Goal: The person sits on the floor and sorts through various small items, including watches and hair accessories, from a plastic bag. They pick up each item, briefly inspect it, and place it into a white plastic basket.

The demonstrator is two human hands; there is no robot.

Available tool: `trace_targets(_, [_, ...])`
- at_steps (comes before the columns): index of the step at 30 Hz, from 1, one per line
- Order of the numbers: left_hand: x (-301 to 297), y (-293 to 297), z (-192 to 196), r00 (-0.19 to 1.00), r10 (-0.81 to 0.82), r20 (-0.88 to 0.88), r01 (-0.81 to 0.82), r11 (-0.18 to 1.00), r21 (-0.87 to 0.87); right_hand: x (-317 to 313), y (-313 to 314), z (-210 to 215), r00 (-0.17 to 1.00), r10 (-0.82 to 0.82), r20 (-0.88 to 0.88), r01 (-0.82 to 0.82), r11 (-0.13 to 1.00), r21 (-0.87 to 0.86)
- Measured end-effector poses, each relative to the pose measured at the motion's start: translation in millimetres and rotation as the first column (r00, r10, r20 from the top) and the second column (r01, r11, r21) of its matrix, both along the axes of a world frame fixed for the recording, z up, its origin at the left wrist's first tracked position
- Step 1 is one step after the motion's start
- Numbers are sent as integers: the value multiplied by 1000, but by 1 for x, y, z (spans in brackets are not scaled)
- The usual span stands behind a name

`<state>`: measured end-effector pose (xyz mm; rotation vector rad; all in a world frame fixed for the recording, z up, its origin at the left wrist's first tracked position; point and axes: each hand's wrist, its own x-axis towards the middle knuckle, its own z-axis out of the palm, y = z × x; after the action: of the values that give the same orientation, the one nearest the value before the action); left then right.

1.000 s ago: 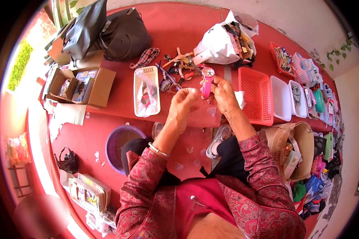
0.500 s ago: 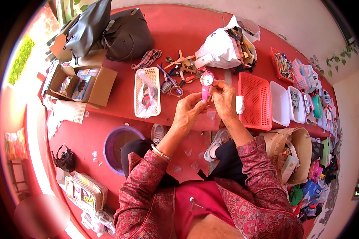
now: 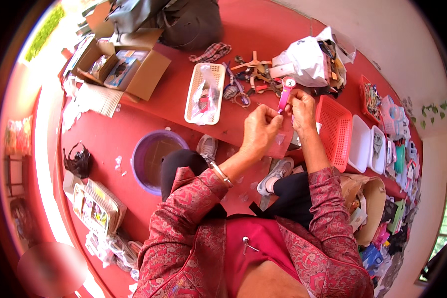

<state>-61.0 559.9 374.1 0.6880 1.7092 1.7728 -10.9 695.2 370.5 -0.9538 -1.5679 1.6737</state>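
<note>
A pink wristwatch (image 3: 285, 97) with a round pale dial is held up in front of me, its strap hanging down. My right hand (image 3: 303, 110) grips it just below the dial, the fingers closed on the strap. The thumb and forefinger of my left hand (image 3: 259, 130) pinch at the strap's lower end. Beyond the hands lies a heap of assorted watches and straps (image 3: 256, 73) on the red table (image 3: 241, 119). Left of that heap stands a cream basket (image 3: 189, 107) with a clear plastic bag (image 3: 207, 99) and a few watches in it.
A white bag (image 3: 303, 58) stuffed with straps stands behind the heap. To the right are a red basket (image 3: 334, 133), white trays (image 3: 358, 144) and a large carton (image 3: 373, 203). A purple basin (image 3: 140, 171) and an opened cardboard box (image 3: 149, 74) are at left.
The view has shifted, so everything on the table appears further right and the bags higher. My left fingers have slid down to the strap's end, while the right hand keeps its hold.
</note>
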Motion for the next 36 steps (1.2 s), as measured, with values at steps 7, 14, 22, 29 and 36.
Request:
trace_targets(7, [4, -32, -7, 331, -746, -578, 264, 661, -702, -89, -28, -20, 916, 400, -8, -399, 911, -102])
trace_targets(14, [24, -49, -48, -11, -972, -234, 332, 217, -918, -160, -69, -95, 707, 586, 396, -591, 797, -125])
trace_targets(22, [57, -26, -148, 20, -1000, 16, 344, -8, -939, -171, -58, -128, 579, 203, 790, -618, 741, 263])
trace_targets(29, [46, -42, -141, 80, -969, -233, 357, 247, -901, -173, -87, -89, 554, 41, 831, -650, 646, 401])
trace_targets(36, [29, -62, -54, -106, -980, -168, 145, 152, -978, -194, -81, -116, 503, 43, 863, -716, 580, 388])
